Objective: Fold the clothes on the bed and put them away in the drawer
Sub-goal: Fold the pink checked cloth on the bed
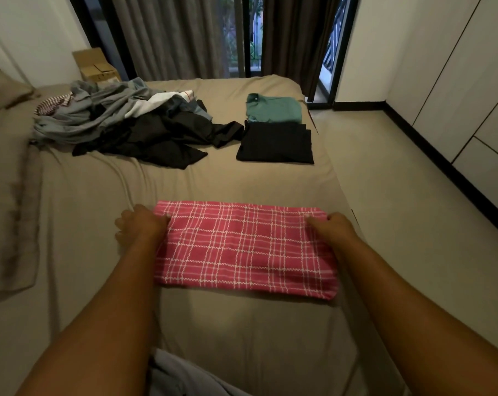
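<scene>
Pink plaid cloth [242, 247] folded flat, seemingly doubled.

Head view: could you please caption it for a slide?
Left hand and right hand pinch far corners of the pink plaid cloth on the bed, unfolded pile beyond.

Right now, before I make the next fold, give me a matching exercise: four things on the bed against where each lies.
Things:
1 pink checked cloth
2 green shirt
3 black folded garment
4 unfolded pile

Places:
A far left, near the pillow
B nearest, held by the left hand and right hand
C far right corner
D right side, directly before the green one

Pairs: 1-B, 2-C, 3-D, 4-A
</scene>
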Motion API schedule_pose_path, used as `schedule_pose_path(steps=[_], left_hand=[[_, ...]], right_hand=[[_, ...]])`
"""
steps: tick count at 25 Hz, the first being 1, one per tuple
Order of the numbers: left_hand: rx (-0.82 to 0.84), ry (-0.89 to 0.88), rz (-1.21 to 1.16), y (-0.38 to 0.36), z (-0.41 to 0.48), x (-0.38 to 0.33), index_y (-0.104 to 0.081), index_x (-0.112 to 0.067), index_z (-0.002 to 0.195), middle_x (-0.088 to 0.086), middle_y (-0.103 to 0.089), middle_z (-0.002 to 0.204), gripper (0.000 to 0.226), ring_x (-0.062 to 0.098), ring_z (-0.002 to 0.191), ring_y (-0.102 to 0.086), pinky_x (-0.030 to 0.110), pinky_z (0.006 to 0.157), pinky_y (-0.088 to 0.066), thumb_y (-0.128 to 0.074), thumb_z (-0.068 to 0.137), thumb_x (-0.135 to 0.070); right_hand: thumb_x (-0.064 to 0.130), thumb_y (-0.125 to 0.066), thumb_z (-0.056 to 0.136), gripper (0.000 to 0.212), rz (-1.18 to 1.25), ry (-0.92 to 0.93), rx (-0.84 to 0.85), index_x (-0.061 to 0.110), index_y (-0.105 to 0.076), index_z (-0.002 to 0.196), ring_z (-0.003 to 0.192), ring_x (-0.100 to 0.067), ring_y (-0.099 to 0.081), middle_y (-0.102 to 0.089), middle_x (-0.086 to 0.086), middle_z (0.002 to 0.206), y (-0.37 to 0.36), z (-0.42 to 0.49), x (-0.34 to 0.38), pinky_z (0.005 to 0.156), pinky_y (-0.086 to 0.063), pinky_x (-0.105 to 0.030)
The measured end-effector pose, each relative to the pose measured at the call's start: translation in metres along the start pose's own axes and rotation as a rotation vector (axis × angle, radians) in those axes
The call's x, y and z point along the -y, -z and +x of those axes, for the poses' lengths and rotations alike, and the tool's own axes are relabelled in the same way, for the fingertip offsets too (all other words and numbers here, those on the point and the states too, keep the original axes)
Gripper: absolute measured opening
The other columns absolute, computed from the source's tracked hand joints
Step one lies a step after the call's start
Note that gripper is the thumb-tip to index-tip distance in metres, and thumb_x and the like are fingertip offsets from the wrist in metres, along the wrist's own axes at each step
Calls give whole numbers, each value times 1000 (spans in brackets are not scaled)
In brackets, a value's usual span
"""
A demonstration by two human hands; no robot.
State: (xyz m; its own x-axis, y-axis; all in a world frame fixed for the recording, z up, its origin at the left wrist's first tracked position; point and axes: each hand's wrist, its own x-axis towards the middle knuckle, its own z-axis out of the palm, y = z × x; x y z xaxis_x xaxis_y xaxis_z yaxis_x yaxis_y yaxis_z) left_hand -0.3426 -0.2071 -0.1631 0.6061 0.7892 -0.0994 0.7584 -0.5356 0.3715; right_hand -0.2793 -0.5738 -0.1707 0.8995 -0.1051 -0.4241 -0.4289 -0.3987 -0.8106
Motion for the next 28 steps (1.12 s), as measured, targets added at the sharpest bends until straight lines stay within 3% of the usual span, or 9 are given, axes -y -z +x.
schedule_pose_path(steps=[3, 7, 10, 13, 17, 19, 23, 26, 28], left_hand=[[-42, -62, 84, -16, 16, -8, -56, -13, 133, 17, -41, 138, 63, 41, 124, -38, 55, 101, -37, -61, 89, -60], [-59, -116, -27, -24, 35, -18, -68, -21, 113, 15, -59, 121, 33, 38, 115, -50, 46, 93, -36, -65, 92, -47], [2, -160, -158, -20, 57, -14, -63, -20, 97, 15, -67, 111, 14, 37, 104, -61, 38, 83, -41, -64, 94, -33], [82, -200, -271, -16, 72, -12, -61, -14, 114, 16, -67, 118, 29, 36, 107, -63, 40, 88, -48, -69, 91, -29], [247, -122, -162, -18, 89, -7, -62, -5, 127, 22, -67, 119, 58, 39, 104, -66, 47, 95, -53, -80, 82, -38], [145, -124, -241, -21, 90, -6, -69, -10, 118, 19, -71, 112, 45, 37, 98, -68, 46, 92, -54, -75, 86, -40], [-323, -117, -322, -30, 72, -28, -60, -17, 119, 10, -66, 122, 31, 36, 114, -59, 50, 97, -44, -58, 97, -38], [-421, -182, -186, -35, 60, -38, -47, -15, 137, 12, -52, 140, 50, 34, 130, -45, 51, 105, -33, -60, 95, -41], [-389, -335, -125, -40, 43, -49, -45, -16, 141, 12, -49, 143, 54, 34, 132, -43, 52, 106, -32, -58, 96, -42]], right_hand=[[31, -76, 88, 41, 37, -72, -7, -1, -63, 112, 73, -29, -70, -71, -14, 87, 0, 21, 13, 58, -55, -32], [22, -76, 88, 24, -9, -16, -9, 10, -67, 106, 77, -31, -74, -75, -14, 91, -8, 39, 27, 75, -63, -45], [21, -72, 93, 18, -15, 15, -13, 12, -64, 106, 74, -28, -74, -74, -14, 92, -13, 42, 36, 61, -60, -36], [21, -72, 93, 20, 34, 40, -24, 13, -62, 109, 73, -24, -71, -72, -12, 93, -10, 45, 43, 56, -55, -30], [16, -75, 90, 20, -27, 27, 50, 12, -64, 106, 73, -24, -73, -74, -13, 92, 3, 53, 41, 60, -58, -33], [15, -79, 85, 26, -2, 75, -5, 9, -65, 107, 79, -26, -75, -74, -14, 98, 5, 61, 39, 69, -62, -39], [24, -75, 90, 36, -33, 280, -146, 19, -60, 122, 93, -23, -72, -69, -5, 109, -5, 88, 55, 83, -62, -43], [30, -66, 97, 55, -377, 350, -332, 24, -43, 147, 123, -27, -58, -57, -6, 138, -18, 87, 71, 102, -51, -46], [37, -59, 100, 55, -566, 537, -313, 23, -41, 149, 137, -26, -46, -47, -5, 150, -38, 60, 66, 111, -42, -45]])
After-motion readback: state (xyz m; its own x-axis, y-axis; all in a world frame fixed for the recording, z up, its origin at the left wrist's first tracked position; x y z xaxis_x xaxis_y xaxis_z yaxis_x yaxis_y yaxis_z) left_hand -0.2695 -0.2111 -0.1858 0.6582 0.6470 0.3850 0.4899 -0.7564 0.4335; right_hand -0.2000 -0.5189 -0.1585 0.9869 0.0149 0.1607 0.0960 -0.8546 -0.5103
